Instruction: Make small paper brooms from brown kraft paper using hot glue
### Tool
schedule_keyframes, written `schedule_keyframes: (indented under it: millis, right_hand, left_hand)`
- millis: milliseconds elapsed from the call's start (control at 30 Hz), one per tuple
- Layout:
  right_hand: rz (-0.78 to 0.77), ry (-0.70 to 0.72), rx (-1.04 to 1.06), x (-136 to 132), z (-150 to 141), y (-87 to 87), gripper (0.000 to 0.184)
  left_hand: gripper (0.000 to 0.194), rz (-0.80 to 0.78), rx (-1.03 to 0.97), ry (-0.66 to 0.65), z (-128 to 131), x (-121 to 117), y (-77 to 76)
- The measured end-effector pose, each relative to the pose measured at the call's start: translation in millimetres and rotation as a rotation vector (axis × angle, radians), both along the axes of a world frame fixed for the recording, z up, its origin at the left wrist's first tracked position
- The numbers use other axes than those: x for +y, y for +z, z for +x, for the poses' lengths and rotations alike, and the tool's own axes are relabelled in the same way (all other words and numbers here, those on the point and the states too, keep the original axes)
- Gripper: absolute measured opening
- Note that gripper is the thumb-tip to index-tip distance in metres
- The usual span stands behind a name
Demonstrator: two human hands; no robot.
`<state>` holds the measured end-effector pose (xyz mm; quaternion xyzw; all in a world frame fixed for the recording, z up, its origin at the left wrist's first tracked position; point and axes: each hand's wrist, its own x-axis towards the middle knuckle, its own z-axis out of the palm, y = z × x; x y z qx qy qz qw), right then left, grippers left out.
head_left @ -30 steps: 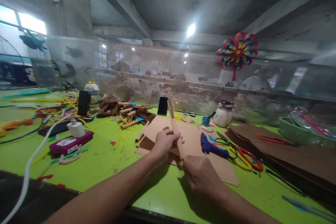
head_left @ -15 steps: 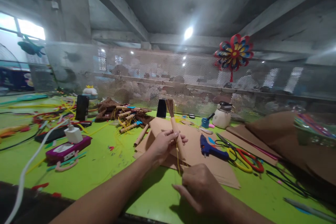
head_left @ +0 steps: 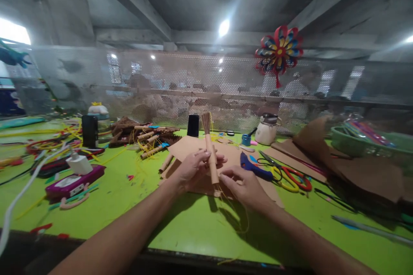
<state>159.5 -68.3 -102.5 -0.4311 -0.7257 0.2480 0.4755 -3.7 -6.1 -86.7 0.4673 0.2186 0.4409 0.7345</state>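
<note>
My left hand (head_left: pixel 195 167) is wrapped round a rolled brown paper tube (head_left: pixel 211 159), thumb on top. The tube stands tilted, its far end a fringe of thin brown strips (head_left: pixel 205 123). A paper band circles its middle. My right hand (head_left: pixel 243 182) is closed in a pinch beside the tube's near end; what its fingertips hold is too small to make out. Thin yellow string (head_left: pixel 248 219) hangs in a slack loop below the tube and the right hand. Beneath the hands lie brown paper sheets (head_left: pixel 183 146) on the green table (head_left: pixel 180 236).
Right of the hands lie a blue glue gun (head_left: pixel 254 166) and scissors with yellow and red handles (head_left: pixel 298 179). More paper tubes (head_left: pixel 151 144) are piled left of centre. A purple power strip (head_left: pixel 75 182) with a white plug lies left. A white jar (head_left: pixel 266 131) stands behind.
My right hand has moved up and in to the tube's near end. The yellow string, pulled downward before, now hangs slack. My left hand keeps its hold on the tube.
</note>
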Motion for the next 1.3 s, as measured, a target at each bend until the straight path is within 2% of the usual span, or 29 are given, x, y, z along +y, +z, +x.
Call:
schedule_keyframes:
  millis: [167, 333, 567, 700, 1000, 1300]
  right_hand:
    - [-0.276, 0.18, 0.116, -1, -2, -0.1, 0.023]
    - [-0.408, 0.168, 0.229, 1, 0, -2.6, 0.019]
    - [-0.298, 0.052, 0.297, 6, 1, 0.6, 0.015]
    - [-0.285, 0.04, 0.303, 7, 2, -0.6, 0.015]
    - [-0.229, 0.233, 0.272, -3, -2, -1.2, 0.016]
    - [-0.205, 0.324, 0.253, -13, -3, 8.9, 0.017]
  left_hand:
    - [0.022, 0.014, 0.0, 0.006, 1, 7, -5.3]
    - [0.02, 0.0, 0.011, 0.014, 2, 7, -4.2]
    - [0.021, -0.042, -0.004, 0.029, 1, 5, 1.6]
    - [0.021, -0.054, -0.082, 0.007, -1, 8, 1.8]
    - [0.025, -0.068, -0.151, -0.003, -3, 10, 2.2]
    - [0.022, -0.037, -0.091, 0.012, 2, 3, 2.8]
